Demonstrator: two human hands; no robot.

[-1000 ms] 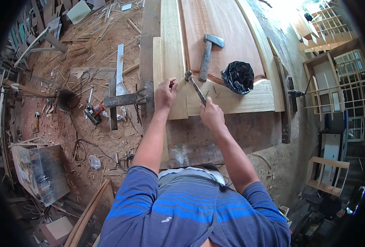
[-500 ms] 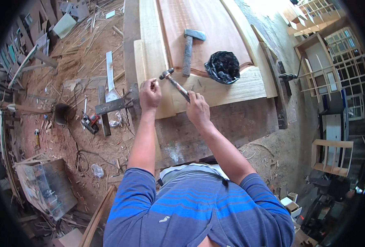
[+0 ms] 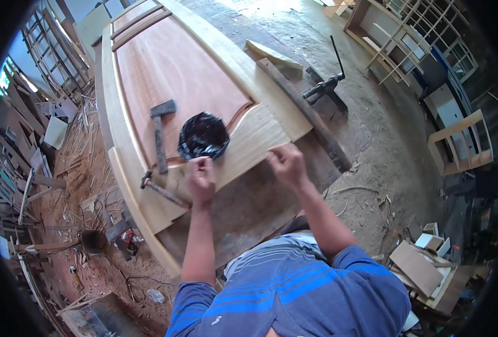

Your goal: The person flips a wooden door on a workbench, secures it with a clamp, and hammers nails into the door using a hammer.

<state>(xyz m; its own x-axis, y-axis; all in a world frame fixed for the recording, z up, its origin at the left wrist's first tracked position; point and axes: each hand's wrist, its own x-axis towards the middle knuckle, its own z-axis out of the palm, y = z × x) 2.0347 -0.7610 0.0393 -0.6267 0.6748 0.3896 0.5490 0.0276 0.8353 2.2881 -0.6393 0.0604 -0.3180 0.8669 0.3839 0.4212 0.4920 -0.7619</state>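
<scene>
My left hand (image 3: 201,182) is closed, thumb and fingers pinched together, in front of a small container lined with black plastic (image 3: 204,136). Anything between those fingertips is too small to make out. My right hand (image 3: 289,166) has its fingers curled in at the near right corner of a wooden door panel (image 3: 176,67); whatever it may hold is hidden. A hammer (image 3: 167,192) with a slim handle lies on the panel's near left part, its handle end close to my left wrist. A heavier hammer with a blocky head (image 3: 159,135) rests left of the black container.
The panel lies on a dark workbench (image 3: 232,224). Along its right side is a bar clamp (image 3: 324,87) with a long handle. Wood scraps and shavings litter the floor (image 3: 80,174) at left. Wooden frames (image 3: 459,143) stand at right, with stacked boards (image 3: 423,269) below them.
My right hand has let go of the slim hammer, now lying on the panel, and has moved right. The left hand has come over beside the black container. The view has swung right.
</scene>
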